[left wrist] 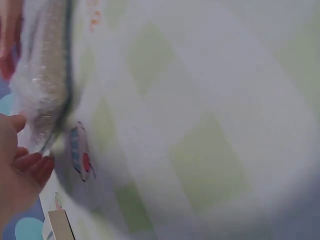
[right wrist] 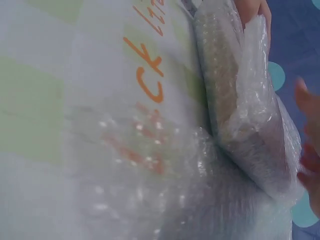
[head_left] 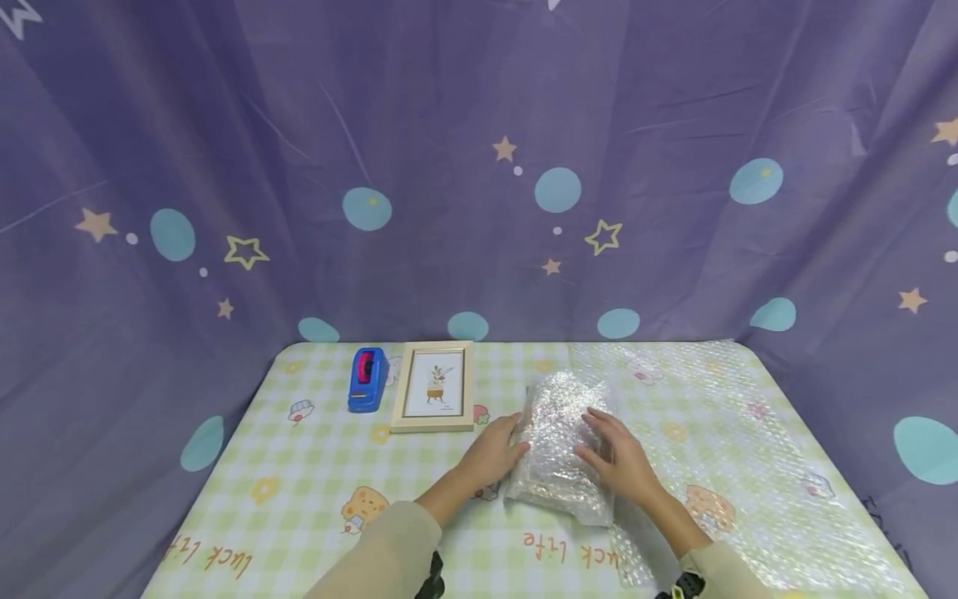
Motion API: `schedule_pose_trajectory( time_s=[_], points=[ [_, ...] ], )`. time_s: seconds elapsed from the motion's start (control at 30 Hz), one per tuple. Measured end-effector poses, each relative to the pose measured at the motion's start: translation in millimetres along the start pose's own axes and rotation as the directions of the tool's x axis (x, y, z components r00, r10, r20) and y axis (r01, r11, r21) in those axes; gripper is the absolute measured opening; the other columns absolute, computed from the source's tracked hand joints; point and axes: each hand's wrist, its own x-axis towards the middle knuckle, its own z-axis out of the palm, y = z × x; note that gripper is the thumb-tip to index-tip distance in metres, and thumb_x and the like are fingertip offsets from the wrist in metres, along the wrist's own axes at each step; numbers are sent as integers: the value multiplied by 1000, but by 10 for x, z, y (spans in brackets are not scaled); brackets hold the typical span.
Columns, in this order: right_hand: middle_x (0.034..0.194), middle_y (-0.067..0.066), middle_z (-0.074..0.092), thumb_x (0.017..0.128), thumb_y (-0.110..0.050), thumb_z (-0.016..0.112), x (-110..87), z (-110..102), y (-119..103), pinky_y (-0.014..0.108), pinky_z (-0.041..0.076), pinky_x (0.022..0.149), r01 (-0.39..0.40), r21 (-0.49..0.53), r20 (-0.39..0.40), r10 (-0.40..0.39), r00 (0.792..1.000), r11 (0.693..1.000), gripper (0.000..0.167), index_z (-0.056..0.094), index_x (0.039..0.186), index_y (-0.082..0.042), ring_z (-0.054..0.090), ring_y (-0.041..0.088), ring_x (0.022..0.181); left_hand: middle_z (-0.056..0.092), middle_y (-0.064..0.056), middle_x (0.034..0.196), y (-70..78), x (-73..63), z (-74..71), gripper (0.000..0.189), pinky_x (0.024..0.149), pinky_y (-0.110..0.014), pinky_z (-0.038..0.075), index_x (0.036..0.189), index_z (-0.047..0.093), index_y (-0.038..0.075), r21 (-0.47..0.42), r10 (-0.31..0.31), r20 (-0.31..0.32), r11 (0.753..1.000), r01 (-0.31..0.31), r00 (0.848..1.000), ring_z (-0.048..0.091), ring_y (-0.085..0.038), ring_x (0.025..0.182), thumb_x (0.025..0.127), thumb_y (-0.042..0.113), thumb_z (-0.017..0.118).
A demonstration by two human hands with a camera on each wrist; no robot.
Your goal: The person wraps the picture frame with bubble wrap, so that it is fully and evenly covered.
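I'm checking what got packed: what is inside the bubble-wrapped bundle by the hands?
Inside the bundle, a pale tan edge shows faintly along one side. The cloudy layers of bubble wrap cover the rest, so I cannot tell what the thing is.

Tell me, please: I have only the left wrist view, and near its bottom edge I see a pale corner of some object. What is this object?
Observer: It is a picture frame; the head view shows a small plant drawing in it.
Operator: Thank you. Is there something on its other side, away from the wrapped bundle?
Observer: Yes, a blue tape dispenser stands just left of the frame.
Operator: And what lies to the right of the bundle?
Observer: A sheet of bubble wrap, spread over the right part of the table. I cannot tell whether it is joined to the bundle.
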Motion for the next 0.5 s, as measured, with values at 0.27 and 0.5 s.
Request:
schedule_pose_trajectory(
  time_s=[0.27, 0.5],
  points=[
    [133, 31, 52, 91, -20, 65, -103, -136, -127, 47, 55, 92, -512, 164, -24, 522, 853, 843, 50, 50, 130, 8, 57, 46, 116, 67, -17, 112, 6, 39, -87, 49, 87, -39, 57, 124, 57, -6, -342, -177, 26, 923, 176, 984, 65, -28, 99, 85, 20, 71],
    [118, 31, 63, 87, -12, 63, -115, -140, -140, 34, 60, 77, -674, 194, 42, 681, 731, 712, 45, 54, 125, 11, 65, 40, 102, 70, -17, 106, 26, 55, -86, 43, 76, -26, 57, 117, 62, -5, -384, -213, 20, 900, 205, 977, 65, -20, 88, 81, 16, 75]
  ],
)
